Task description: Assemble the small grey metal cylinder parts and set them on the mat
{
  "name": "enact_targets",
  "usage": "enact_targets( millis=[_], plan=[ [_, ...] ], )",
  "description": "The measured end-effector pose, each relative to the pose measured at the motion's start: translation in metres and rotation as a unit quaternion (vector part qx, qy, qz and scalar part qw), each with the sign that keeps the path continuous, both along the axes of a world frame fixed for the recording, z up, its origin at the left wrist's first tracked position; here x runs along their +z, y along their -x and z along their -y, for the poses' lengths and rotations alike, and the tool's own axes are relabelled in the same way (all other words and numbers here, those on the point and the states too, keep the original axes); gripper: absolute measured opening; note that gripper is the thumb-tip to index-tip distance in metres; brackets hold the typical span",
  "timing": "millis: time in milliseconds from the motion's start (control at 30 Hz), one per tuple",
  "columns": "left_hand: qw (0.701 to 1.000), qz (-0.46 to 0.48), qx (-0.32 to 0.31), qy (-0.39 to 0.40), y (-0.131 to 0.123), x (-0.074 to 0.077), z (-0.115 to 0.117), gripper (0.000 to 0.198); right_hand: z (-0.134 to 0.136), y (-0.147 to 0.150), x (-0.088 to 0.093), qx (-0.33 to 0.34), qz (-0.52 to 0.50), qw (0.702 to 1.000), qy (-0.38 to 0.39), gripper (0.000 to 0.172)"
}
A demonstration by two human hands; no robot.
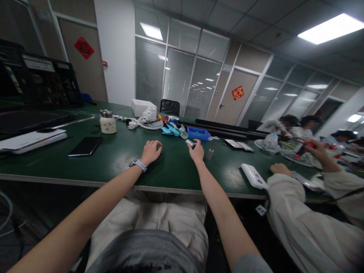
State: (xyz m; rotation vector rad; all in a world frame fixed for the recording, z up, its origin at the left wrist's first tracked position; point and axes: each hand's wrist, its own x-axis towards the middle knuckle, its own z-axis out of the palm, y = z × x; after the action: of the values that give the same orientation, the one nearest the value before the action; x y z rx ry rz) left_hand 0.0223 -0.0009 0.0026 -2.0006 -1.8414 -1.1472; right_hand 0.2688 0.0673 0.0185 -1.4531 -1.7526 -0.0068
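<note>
a: what is seen around the hands, largest first?
b: a green table (170,170) is spread beneath the left hand (151,152) and the right hand (196,151), which are held apart.
a: beyond them?
b: a white fan grille (153,124) is placed ahead, between the two, with blue fan blades (170,130) heaped beside it; a blue tray (198,133) is set just past the right hand. a cream jar (108,125) is stood left of the left hand, a black phone (85,146) laid nearer.
a: and the smallest?
b: a silver cylinder (190,143) is clasped in the right hand's fingers; a second cylinder (210,154) is stood just to its right. the left hand's fingers are curled; whether anything is held there cannot be told.
</note>
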Motion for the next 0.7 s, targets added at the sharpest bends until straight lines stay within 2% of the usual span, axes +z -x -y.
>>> enact_targets(
  millis=[133, 300, 400, 567, 700],
  plan=[
    [1.0, 0.0, 0.005, 0.004, 0.001, 0.0, -0.001, 0.019, -0.003, -0.023, 0.004, -0.083, -0.008, 0.996, 0.009, 0.04],
    [1.0, 0.012, -0.002, 0.024, 0.001, -0.001, 0.001, 0.02, -0.003, -0.031, 0.009, -0.128, -0.012, 0.992, 0.018, 0.04],
    [0.998, 0.023, -0.017, 0.049, 0.002, -0.001, 0.002, 0.023, -0.001, -0.03, 0.011, -0.14, 0.0, 0.989, 0.045, 0.04],
    [0.994, 0.019, -0.037, 0.102, 0.003, -0.003, 0.002, 0.025, 0.0, -0.028, 0.011, -0.136, 0.044, 0.987, 0.075, 0.025],
    [0.994, 0.02, -0.044, 0.098, 0.004, -0.004, 0.002, 0.022, -0.002, -0.03, 0.008, -0.131, 0.051, 0.987, 0.075, 0.028]
  ],
)
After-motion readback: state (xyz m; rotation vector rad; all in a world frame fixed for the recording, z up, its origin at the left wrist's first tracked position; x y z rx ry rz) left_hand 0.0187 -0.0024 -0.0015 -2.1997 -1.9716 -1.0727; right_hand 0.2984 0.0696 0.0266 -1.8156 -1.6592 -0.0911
